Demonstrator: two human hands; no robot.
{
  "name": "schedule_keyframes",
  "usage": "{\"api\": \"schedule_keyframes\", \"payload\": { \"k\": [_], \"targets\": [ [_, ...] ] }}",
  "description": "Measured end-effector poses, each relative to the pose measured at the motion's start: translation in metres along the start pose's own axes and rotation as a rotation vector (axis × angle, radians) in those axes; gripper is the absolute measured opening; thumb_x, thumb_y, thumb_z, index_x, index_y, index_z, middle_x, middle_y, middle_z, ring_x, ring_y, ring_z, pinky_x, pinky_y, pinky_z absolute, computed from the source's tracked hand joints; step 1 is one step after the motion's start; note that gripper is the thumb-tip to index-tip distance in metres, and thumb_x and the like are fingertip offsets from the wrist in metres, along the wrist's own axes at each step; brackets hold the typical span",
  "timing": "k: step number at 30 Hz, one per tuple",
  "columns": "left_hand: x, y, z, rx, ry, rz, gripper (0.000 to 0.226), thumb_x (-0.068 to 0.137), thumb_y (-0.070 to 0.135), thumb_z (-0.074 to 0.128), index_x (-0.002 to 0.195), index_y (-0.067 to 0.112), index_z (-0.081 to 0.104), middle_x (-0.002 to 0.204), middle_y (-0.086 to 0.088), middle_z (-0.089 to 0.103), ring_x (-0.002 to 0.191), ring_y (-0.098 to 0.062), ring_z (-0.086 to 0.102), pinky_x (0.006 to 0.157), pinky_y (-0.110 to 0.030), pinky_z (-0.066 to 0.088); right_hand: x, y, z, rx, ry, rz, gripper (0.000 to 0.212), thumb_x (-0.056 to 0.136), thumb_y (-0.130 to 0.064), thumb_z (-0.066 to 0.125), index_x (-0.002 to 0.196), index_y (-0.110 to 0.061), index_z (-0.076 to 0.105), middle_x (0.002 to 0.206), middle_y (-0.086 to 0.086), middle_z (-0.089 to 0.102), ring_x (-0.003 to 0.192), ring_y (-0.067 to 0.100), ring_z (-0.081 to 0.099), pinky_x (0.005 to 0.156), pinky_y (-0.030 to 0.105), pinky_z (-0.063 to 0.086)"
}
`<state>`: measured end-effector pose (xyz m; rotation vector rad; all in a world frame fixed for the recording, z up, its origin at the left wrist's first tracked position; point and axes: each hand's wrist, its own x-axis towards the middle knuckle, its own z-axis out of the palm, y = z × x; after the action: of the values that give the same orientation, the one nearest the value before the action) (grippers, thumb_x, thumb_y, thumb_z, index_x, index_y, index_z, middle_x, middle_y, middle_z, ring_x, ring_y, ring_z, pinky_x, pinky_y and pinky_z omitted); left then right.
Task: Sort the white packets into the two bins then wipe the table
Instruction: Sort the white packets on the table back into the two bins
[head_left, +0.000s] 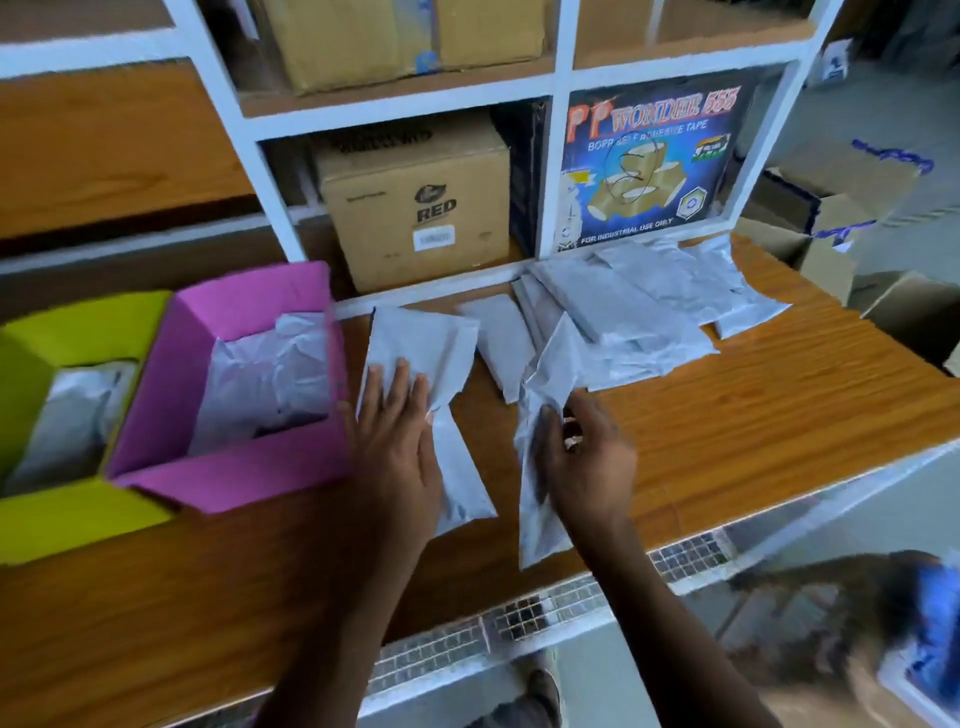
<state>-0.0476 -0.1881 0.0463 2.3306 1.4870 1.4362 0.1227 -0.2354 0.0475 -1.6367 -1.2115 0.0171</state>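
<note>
Crinkled grey-white packets (623, 312) are strewn on the wooden worktop (779, 415). One flat packet (415, 338) is pressed under the left hand (400, 447), its grip released. A crumpled packet (550, 358) is pinched in the grip of the right hand (592, 457).

i'm in a stockroom or packing room: beyond my fingers (400, 382), white shelving (557, 156) holds brown cartons (415, 208) and a box of industrial adhesive tape (649, 171); more open cartons (826, 208) sit right of my wooden bench (779, 405).
</note>
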Motion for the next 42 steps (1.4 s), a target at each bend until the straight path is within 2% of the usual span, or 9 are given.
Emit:
{"api": "schedule_keyframes", "payload": {
  "k": [5, 10, 14, 23, 27, 30, 35, 38, 42],
  "targets": [
    [-0.04, -0.034, -0.086, 0.084, 0.051, -0.021, 0.035, 0.096, 0.009, 0.042, 0.124, -0.002, 0.06, 0.138, -0.019, 0.05, 0.135, -0.039, 0.038, 0.106, -0.055, 0.035, -0.059, -0.06, 0.028, 0.075, -0.1, -0.03, 0.016, 0.09, -0.022, 0.06, 0.076, -0.014, 0.058, 0.074, -0.004, 0.061, 0.062, 0.01, 0.059, 0.051, 0.03, 0.046],
    [-0.048, -0.088, -0.164, 0.19, 0.108, -0.077, 0.036, 0.097, 0.01, 0.042, 0.128, -0.002, 0.056, 0.142, -0.019, 0.046, 0.137, -0.039, 0.035, 0.106, -0.055, 0.035, -0.089, -0.131, 0.069, 0.202, -0.194, -0.137, 0.01, 0.088, -0.018, 0.063, 0.08, -0.013, 0.062, 0.078, -0.006, 0.06, 0.062, 0.005, 0.056, 0.054, 0.008, 0.037],
    [-0.038, -0.14, -0.217, 0.219, 0.175, -0.105, 0.035, 0.098, 0.009, 0.044, 0.128, -0.002, 0.056, 0.142, -0.02, 0.046, 0.138, -0.04, 0.033, 0.104, -0.057, 0.038, -0.098, -0.184, 0.118, 0.257, -0.26, -0.214, 0.012, 0.09, -0.024, 0.059, 0.086, -0.014, 0.064, 0.081, -0.004, 0.061, 0.065, 0.008, 0.058, 0.054, 0.022, 0.048],
    [0.02, -0.287, -0.294, 0.258, 0.161, -0.125, 0.037, 0.098, 0.019, 0.04, 0.126, 0.004, 0.06, 0.138, -0.014, 0.053, 0.138, -0.036, 0.034, 0.103, -0.055, 0.041, -0.08, -0.303, 0.251, 0.196, -0.221, -0.303, 0.015, 0.091, -0.022, 0.059, 0.088, -0.009, 0.064, 0.082, 0.005, 0.063, 0.068, 0.018, 0.058, 0.059, 0.028, 0.045],
    [0.062, -0.342, -0.303, 0.342, 0.037, -0.15, 0.041, 0.099, 0.026, 0.035, 0.127, 0.01, 0.06, 0.136, -0.01, 0.055, 0.138, -0.035, 0.035, 0.105, -0.051, 0.04, -0.063, -0.336, 0.309, 0.107, -0.248, -0.321, 0.017, 0.089, -0.022, 0.058, 0.092, -0.007, 0.065, 0.087, 0.01, 0.067, 0.076, 0.025, 0.063, 0.064, 0.023, 0.032],
    [0.09, -0.371, -0.29, 0.398, -0.066, -0.169, 0.033, 0.097, 0.018, 0.045, 0.125, 0.013, 0.061, 0.136, -0.01, 0.056, 0.137, -0.038, 0.034, 0.104, -0.054, 0.038, -0.05, -0.353, 0.349, 0.016, -0.317, -0.307, 0.016, 0.086, -0.021, 0.058, 0.094, -0.009, 0.065, 0.09, 0.012, 0.067, 0.082, 0.031, 0.063, 0.066, 0.034, 0.046],
    [0.109, -0.406, -0.255, 0.401, -0.23, -0.248, 0.035, 0.095, 0.013, 0.047, 0.128, 0.018, 0.06, 0.139, -0.008, 0.053, 0.142, -0.031, 0.027, 0.113, -0.053, 0.02, -0.038, -0.35, 0.408, -0.263, -0.565, -0.312, 0.016, 0.086, -0.014, 0.051, 0.091, -0.008, 0.065, 0.094, 0.015, 0.069, 0.089, 0.034, 0.065, 0.069, 0.035, 0.049],
    [0.1, -0.418, -0.243, 0.637, -0.606, -0.299, 0.046, 0.101, 0.029, 0.034, 0.145, 0.019, 0.036, 0.155, -0.007, 0.028, 0.148, -0.028, 0.006, 0.116, -0.053, -0.001, -0.041, -0.336, 0.426, -0.464, -0.744, -0.36, 0.026, 0.091, -0.01, 0.045, 0.111, -0.007, 0.061, 0.113, 0.015, 0.066, 0.103, 0.03, 0.064, 0.078, 0.035, 0.051],
    [0.097, -0.426, -0.247, 0.696, -1.125, -0.248, 0.07, 0.101, 0.042, 0.034, 0.151, 0.003, 0.004, 0.16, -0.018, 0.001, 0.147, -0.034, -0.004, 0.118, -0.049, 0.0, -0.038, -0.329, 0.432, -0.534, -0.976, -0.418, 0.033, 0.097, -0.014, 0.043, 0.125, -0.001, 0.053, 0.127, 0.019, 0.059, 0.117, 0.031, 0.058, 0.09, 0.037, 0.046]
  ]
}}
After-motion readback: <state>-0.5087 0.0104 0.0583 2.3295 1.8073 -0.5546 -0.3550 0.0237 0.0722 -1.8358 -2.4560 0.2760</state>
